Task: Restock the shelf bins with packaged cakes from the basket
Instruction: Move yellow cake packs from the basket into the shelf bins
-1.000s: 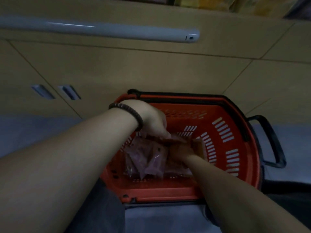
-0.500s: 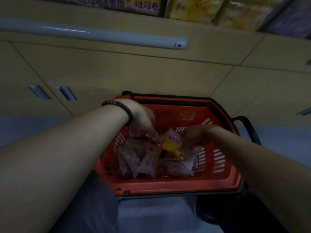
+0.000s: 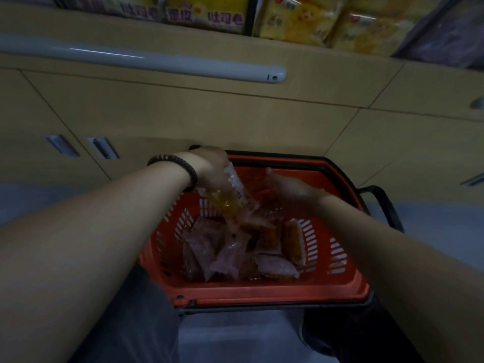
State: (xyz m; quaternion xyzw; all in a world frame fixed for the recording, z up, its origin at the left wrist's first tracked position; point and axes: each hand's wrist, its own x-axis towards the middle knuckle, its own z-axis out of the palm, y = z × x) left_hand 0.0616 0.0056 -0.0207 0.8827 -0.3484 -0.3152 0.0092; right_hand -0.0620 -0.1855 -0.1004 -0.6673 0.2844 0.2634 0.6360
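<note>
A red plastic basket (image 3: pixel 262 290) stands on the floor between my knees, holding several packaged cakes (image 3: pixel 230 252) in pinkish and yellow wrappers. My left hand (image 3: pixel 212 166), with a dark bead bracelet on the wrist, is above the basket's far rim and grips a bunch of yellow and clear cake packets (image 3: pixel 233 200) that hang down from it. My right hand (image 3: pixel 288 188) hovers beside that bunch, blurred, fingers spread, with nothing clearly in it.
Beige cabinet doors (image 3: pixel 183 119) with recessed handles (image 3: pixel 102 148) rise behind the basket. A white rail (image 3: pixel 157 64) runs above them. Shelf stock in purple and yellow packs (image 3: pixel 296 19) shows at the top edge. The basket's black handle (image 3: pixel 385 205) sticks out right.
Both hands have come up out of the basket. The left hand now lifts a bunch of packets, and the right hand has let go of the yellow packet and moved up beside it.
</note>
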